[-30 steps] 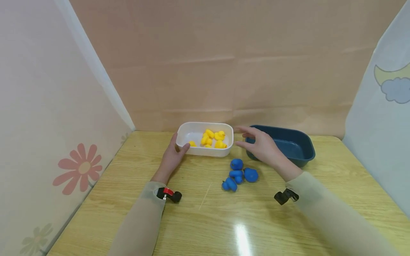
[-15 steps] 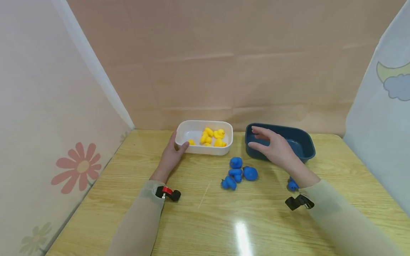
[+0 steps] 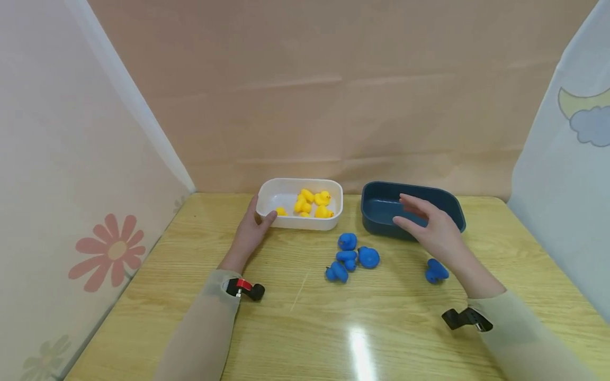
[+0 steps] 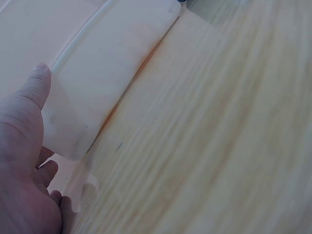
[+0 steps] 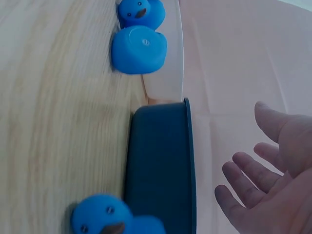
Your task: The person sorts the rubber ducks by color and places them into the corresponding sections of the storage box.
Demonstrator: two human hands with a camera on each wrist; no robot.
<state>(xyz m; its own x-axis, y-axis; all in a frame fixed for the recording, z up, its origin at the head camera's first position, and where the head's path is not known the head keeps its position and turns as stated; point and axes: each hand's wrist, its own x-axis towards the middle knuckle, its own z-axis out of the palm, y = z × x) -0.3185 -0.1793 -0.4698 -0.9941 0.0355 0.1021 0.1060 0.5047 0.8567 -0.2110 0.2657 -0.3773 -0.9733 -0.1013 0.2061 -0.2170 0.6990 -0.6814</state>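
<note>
My left hand (image 3: 247,234) holds the left end of a white plastic bin (image 3: 305,224). In the left wrist view its thumb (image 4: 38,85) lies at the rim, with the other fingers lower by the bin's end. Several yellow rubber ducks (image 3: 322,198) lie inside. My right hand (image 3: 437,232) hovers over the front right of a dark blue bin (image 3: 381,228), fingers spread apart and holding nothing. No ducks show in the visible part of that bin. A lone blue rubber duck (image 3: 436,271) lies on the table below the right wrist.
Several blue rubber ducks (image 3: 369,257) are clustered on the wooden table (image 3: 305,323), in front of the gap between the two bins. A brown paper backdrop (image 3: 286,106) rises right behind the bins. Patterned white panels (image 3: 109,159) flank the table left and right.
My right hand has moved right and toward me, from beside the white bin to over the dark blue bin's right part, uncovering the lone blue duck. The left hand keeps its hold.
</note>
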